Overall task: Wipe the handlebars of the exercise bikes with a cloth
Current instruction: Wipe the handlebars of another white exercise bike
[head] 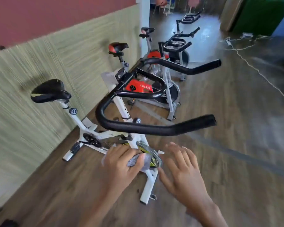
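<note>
A white exercise bike stands in front of me, with black padded handlebars (147,128) looping towards the right. My left hand (120,164) grips a bunched grey cloth (135,160) below the near bar, over the bike's flywheel. My right hand (182,169) hovers beside it with fingers spread and holds nothing. Neither hand touches the handlebars. The view is blurred by motion.
A black saddle (50,91) sits at the left near the green wall. More exercise bikes (156,89) line up behind, the second with a red body. White cables (252,66) trail across the wooden floor at the right.
</note>
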Available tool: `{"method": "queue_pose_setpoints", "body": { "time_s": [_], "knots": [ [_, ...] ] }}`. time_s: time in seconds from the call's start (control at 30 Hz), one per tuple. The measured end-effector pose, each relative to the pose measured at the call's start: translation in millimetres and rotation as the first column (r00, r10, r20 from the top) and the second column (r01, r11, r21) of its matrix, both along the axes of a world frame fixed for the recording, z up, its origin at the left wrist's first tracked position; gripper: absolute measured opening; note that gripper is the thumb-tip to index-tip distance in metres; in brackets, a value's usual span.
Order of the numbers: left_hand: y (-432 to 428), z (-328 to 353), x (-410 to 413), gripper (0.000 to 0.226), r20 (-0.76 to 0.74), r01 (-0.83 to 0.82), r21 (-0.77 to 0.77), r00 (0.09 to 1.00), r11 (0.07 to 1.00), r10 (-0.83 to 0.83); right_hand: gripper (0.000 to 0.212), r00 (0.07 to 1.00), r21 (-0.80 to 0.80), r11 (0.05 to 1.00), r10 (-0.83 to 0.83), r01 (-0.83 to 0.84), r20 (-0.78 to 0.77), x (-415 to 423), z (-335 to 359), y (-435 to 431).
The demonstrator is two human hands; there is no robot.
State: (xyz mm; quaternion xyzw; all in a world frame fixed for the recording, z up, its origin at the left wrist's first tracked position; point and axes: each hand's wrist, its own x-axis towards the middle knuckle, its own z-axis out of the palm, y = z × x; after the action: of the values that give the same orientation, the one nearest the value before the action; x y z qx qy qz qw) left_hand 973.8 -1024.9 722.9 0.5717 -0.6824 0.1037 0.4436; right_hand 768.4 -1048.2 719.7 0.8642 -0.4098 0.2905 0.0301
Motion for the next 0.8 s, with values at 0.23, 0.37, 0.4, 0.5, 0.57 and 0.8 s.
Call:
{"method": "queue_pose_setpoints", "body": {
  "time_s": [0.23, 0.37, 0.4, 0.5, 0.57, 0.8],
  "knots": [
    [22, -65, -61, 0.038, -0.282, 0.301, 0.332, 0.936, 0.894, -0.21, 0.03, 0.943, 0.348, 0.877, -0.291, 0.331, -0.162, -50, -42, 56],
    [8, -79, -111, 0.033, -0.321, 0.501, 0.384, 0.86, 0.775, -0.397, 0.03, 0.843, 0.464, 0.707, -0.49, 0.534, -0.222, -86, -50, 92],
    [4, -81, -127, 0.033, -0.32, 0.544, 0.394, 0.837, 0.741, -0.445, 0.033, 0.814, 0.489, 0.66, -0.535, 0.571, -0.229, -97, -51, 101],
    [-7, -86, -179, 0.037, -0.321, 0.653, 0.407, 0.757, 0.639, -0.569, 0.039, 0.715, 0.529, 0.533, -0.661, 0.66, -0.226, -134, -52, 128],
    [-10, -88, -216, 0.038, -0.294, 0.702, 0.402, 0.706, 0.587, -0.644, 0.037, 0.633, 0.538, 0.458, -0.749, 0.708, -0.196, -162, -51, 143],
    [-6, -98, -375, 0.039, -0.288, 0.835, 0.439, 0.48, 0.331, -0.829, 0.03, 0.308, 0.62, 0.171, -0.944, 0.765, -0.12, -294, -66, 186]
  ]
}}
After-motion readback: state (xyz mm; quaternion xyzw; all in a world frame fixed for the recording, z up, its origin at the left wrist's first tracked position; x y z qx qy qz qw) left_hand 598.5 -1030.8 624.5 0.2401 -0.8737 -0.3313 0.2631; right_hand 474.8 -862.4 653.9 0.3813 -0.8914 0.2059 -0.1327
